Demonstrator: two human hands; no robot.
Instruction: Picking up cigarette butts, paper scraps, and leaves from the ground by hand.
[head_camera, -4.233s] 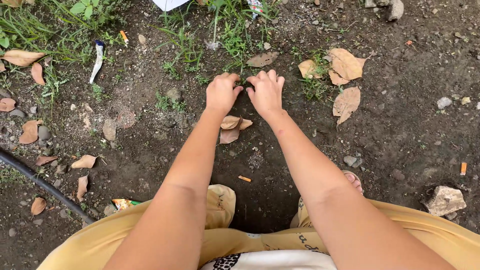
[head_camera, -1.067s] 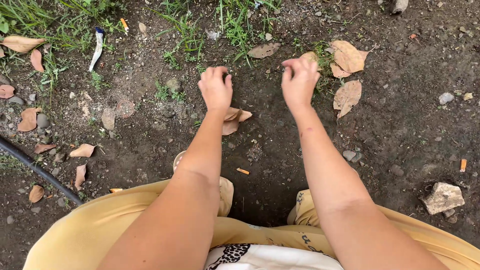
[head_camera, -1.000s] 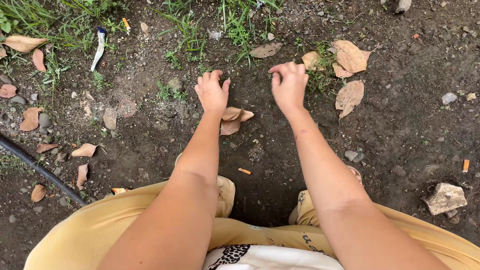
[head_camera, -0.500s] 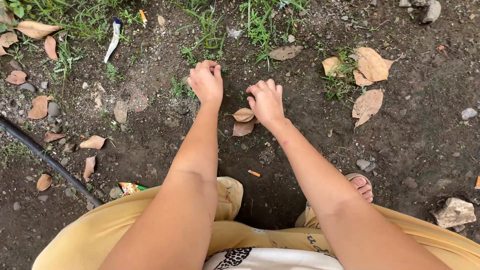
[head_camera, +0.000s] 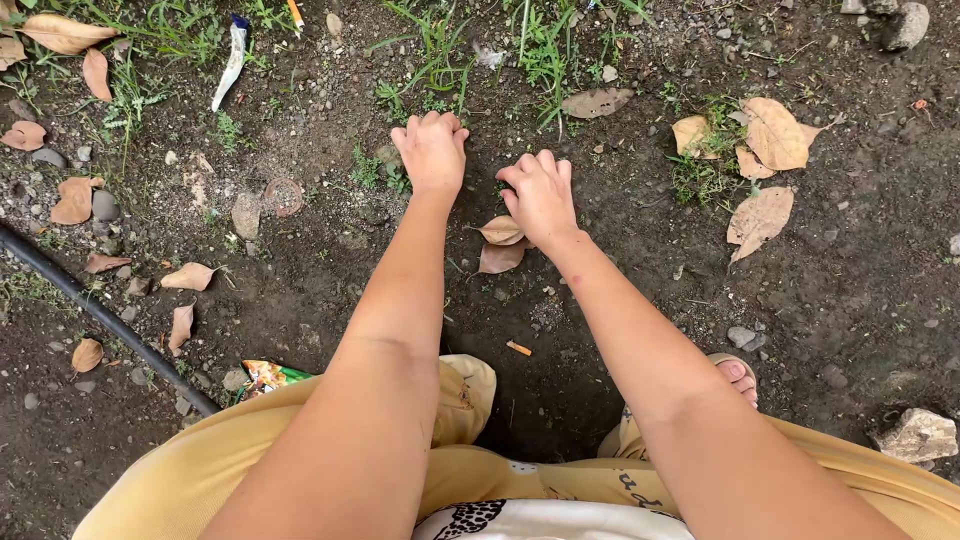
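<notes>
Two hands down on the dirt: nearest us, our right hand (head_camera: 541, 196) rests knuckles-up, fingers curled, beside the dry leaves (head_camera: 501, 243) at its wrist, while farther off our left hand (head_camera: 432, 150) is clenched at the small weeds (head_camera: 382, 175), grasp contents unclear.
</notes>
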